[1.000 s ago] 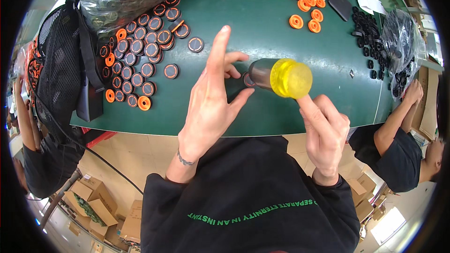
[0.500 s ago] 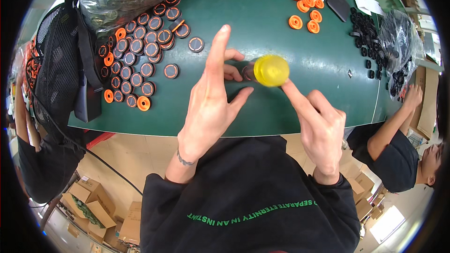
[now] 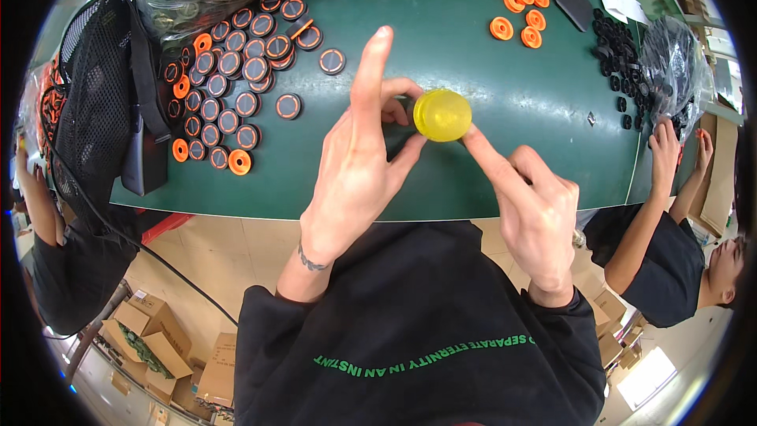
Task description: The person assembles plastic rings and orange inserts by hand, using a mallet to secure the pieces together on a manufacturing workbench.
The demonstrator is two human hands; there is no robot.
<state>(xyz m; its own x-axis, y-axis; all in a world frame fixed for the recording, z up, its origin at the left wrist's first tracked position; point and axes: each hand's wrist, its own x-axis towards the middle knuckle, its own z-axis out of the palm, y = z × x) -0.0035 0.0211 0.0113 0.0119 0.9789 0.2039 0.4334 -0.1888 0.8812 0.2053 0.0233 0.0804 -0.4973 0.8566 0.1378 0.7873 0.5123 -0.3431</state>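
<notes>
Yellow handle (image 3: 442, 114) lower now — round, translucent.

Green table (image 3: 441, 24): black-and-orange discs (image 3: 236, 79) left, orange rings (image 3: 520, 8) and small black parts (image 3: 619, 55) right.

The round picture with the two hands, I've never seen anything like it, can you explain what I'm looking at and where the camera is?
The camera sits on a person's head and looks down through a very wide lens, so the view is round and straight edges bend. The two bare hands belong to that person. The left hand and the right hand meet at a yellow round piece, which both touch with their fingers; something dark sits behind it, too hidden to name. Below is a green table. On its left lie rows of black discs with orange rims, at the far side some orange rings, and on the right small black parts. Another person's arm reaches in at the right.
</notes>
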